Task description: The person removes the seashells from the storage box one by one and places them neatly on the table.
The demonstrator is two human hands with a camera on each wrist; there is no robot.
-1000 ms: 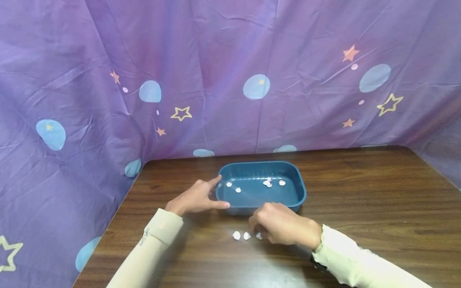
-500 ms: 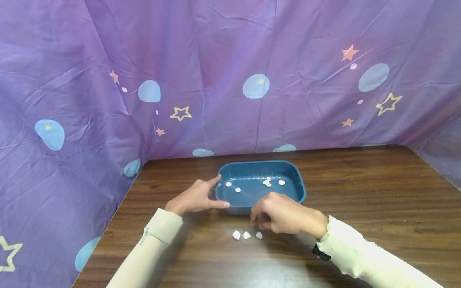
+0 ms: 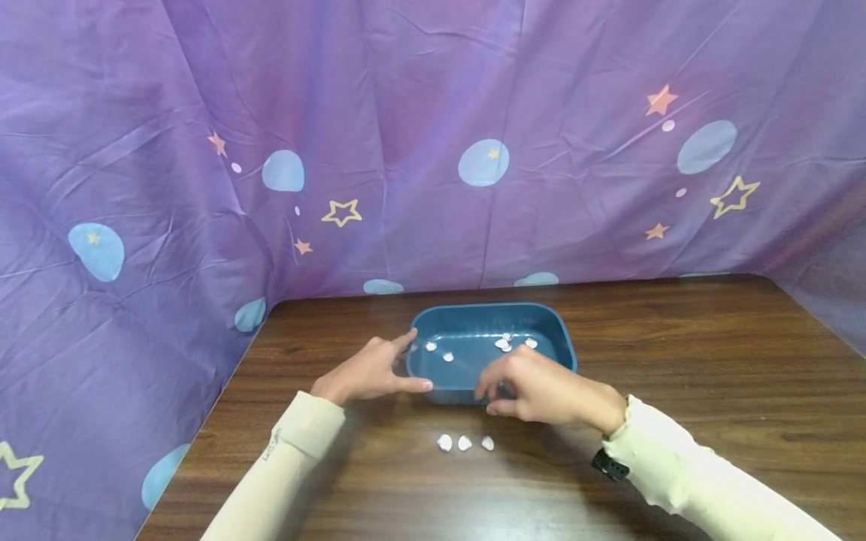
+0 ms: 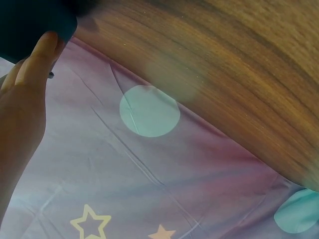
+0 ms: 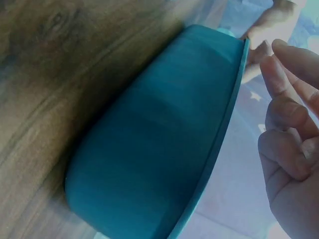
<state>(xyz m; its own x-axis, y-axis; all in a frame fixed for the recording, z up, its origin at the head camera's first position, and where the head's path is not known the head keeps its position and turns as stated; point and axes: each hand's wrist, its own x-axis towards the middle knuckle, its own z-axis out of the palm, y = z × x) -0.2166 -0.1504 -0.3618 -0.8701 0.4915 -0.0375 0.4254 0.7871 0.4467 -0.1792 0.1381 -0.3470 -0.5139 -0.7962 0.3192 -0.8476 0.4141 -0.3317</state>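
A blue rectangular tray stands on the table. Inside it lie several small white shell-like pieces. My left hand rests against the tray's left end, thumb along the front rim and index finger at the left rim, both fairly straight. Over the front right rim hovers my right hand, thumb and index finger apart, with nothing visible between them. The right wrist view shows that hand beside the tray's wall, lower fingers loosely bent. Three white shell-like pieces lie in a row before the tray.
The wooden table extends well to the right of the tray. Behind it and along the left hangs a purple curtain with stars and blue spots. A black band is at my right wrist.
My right hand has drawn back from the rightmost white piece, moving up to the tray's front rim, so the whole row of three now shows. My left hand and the tray have stayed put.
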